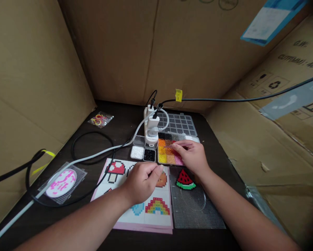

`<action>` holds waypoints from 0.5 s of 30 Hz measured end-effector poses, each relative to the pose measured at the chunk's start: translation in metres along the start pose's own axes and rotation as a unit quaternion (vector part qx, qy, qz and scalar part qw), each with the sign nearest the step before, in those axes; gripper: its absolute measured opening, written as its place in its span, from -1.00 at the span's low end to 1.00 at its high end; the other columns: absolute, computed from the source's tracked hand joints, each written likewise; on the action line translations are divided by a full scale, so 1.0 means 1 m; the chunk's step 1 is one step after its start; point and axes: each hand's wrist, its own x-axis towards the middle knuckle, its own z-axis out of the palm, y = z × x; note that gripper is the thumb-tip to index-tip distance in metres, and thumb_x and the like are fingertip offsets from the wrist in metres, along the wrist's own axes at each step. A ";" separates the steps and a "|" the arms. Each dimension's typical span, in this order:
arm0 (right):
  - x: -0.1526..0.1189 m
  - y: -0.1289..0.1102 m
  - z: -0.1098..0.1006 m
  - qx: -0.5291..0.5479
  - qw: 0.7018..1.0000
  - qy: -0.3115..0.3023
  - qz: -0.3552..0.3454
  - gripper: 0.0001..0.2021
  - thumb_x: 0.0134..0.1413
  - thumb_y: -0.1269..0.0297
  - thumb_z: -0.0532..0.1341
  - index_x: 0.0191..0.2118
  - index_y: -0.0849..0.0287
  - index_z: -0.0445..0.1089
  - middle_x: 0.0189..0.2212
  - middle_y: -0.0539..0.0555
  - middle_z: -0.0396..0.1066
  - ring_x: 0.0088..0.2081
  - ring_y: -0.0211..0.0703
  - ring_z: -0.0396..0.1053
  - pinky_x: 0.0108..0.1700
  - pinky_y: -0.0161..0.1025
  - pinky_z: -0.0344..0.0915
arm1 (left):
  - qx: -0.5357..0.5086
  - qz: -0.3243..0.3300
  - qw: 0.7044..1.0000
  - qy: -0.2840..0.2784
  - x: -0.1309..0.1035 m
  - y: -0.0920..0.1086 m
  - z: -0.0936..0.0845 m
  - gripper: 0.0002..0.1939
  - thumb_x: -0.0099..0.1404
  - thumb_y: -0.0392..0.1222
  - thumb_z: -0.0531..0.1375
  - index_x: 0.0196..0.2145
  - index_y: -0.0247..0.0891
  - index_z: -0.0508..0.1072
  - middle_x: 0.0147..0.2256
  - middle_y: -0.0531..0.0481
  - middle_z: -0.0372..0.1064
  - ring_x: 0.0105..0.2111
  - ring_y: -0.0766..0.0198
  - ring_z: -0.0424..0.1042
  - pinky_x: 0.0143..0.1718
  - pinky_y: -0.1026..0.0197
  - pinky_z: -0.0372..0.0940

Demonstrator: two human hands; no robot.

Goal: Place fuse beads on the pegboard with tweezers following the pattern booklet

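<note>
While the R hand point(194, 155) pinches slim pink tweezers point(169, 145) btwn thumb & fingers, tips angled over the clear plastic multi-compartment bead box point(165, 164), prob. for a fine grip on tiny grains, the L hand point(145, 181) is curled over a white paper pattern sheet point(130, 221) w/ blocky pixel prints, prob. steadying it; can't tell if it holds anything. Box sits just past the sheet, prob. for short reach. R of the sheet, a clear, finely gridded plastic pegboard point(190, 216) bears a flat red, black & green watermelon-slice bead piece point(185, 180). Small square tubs of white beads point(137, 152) & black beads point(149, 154) stand beside the box.
</note>
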 end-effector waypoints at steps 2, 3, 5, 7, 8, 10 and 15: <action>0.000 0.002 0.000 -0.002 1.000 -0.003 -0.004 -0.78 -0.20 0.15 0.39 -0.48 0.22 0.52 -0.49 0.15 0.55 -0.44 -0.10 0.49 -0.37 -0.19 0.42 | -0.001 0.002 1.000 0.002 0.000 0.000 0.000 -0.57 0.37 -0.05 -0.04 -0.62 -0.23 0.02 -0.62 0.13 -0.03 -0.56 0.37 0.02 -0.51 0.25 -0.04; 0.001 0.002 0.000 -0.003 1.000 -0.004 -0.006 -0.78 -0.20 0.14 0.38 -0.47 0.22 0.52 -0.49 0.15 0.55 -0.44 -0.10 0.49 -0.36 -0.19 0.42 | -0.001 0.003 1.000 0.003 0.000 0.000 0.000 -0.57 0.37 -0.05 -0.04 -0.62 -0.23 0.01 -0.62 0.13 -0.04 -0.56 0.37 0.01 -0.51 0.25 -0.04; 0.001 0.004 0.000 -0.005 1.000 -0.007 -0.011 -0.77 -0.20 0.14 0.38 -0.47 0.22 0.52 -0.49 0.15 0.55 -0.44 -0.10 0.49 -0.36 -0.19 0.42 | -0.001 0.004 1.000 0.002 0.000 0.000 0.000 -0.56 0.37 -0.04 -0.03 -0.62 -0.22 0.01 -0.62 0.14 -0.04 -0.56 0.37 0.01 -0.51 0.25 -0.04; 0.001 0.004 0.000 -0.004 1.000 -0.009 -0.014 -0.77 -0.19 0.13 0.38 -0.47 0.22 0.52 -0.49 0.15 0.55 -0.44 -0.10 0.49 -0.36 -0.19 0.43 | -0.002 0.002 1.000 0.000 0.000 0.000 0.000 -0.56 0.37 -0.03 -0.04 -0.62 -0.22 0.01 -0.62 0.13 -0.04 -0.56 0.37 0.01 -0.51 0.25 -0.03; 0.001 0.005 0.000 -0.002 1.000 -0.010 -0.014 -0.77 -0.19 0.13 0.38 -0.47 0.22 0.52 -0.49 0.15 0.55 -0.44 -0.10 0.50 -0.35 -0.18 0.43 | -0.002 0.001 1.000 -0.001 0.000 0.000 0.001 -0.56 0.37 -0.03 -0.04 -0.62 -0.22 0.01 -0.62 0.13 -0.04 -0.56 0.37 0.02 -0.50 0.25 -0.03; 0.001 0.004 0.000 0.004 1.000 -0.011 -0.009 -0.77 -0.18 0.14 0.38 -0.47 0.22 0.51 -0.48 0.16 0.55 -0.43 -0.08 0.50 -0.34 -0.18 0.43 | -0.002 0.000 1.000 -0.003 0.000 0.000 0.001 -0.56 0.38 -0.03 -0.04 -0.62 -0.22 0.02 -0.62 0.13 -0.03 -0.56 0.37 0.02 -0.50 0.25 -0.03; 0.000 0.000 0.000 0.003 1.000 -0.006 0.006 -0.78 -0.19 0.15 0.38 -0.47 0.22 0.51 -0.48 0.17 0.55 -0.42 -0.06 0.51 -0.34 -0.18 0.43 | 0.001 -0.004 1.000 -0.006 -0.001 0.000 0.000 -0.56 0.38 -0.02 -0.05 -0.62 -0.23 0.03 -0.62 0.13 -0.02 -0.55 0.36 0.02 -0.49 0.24 -0.04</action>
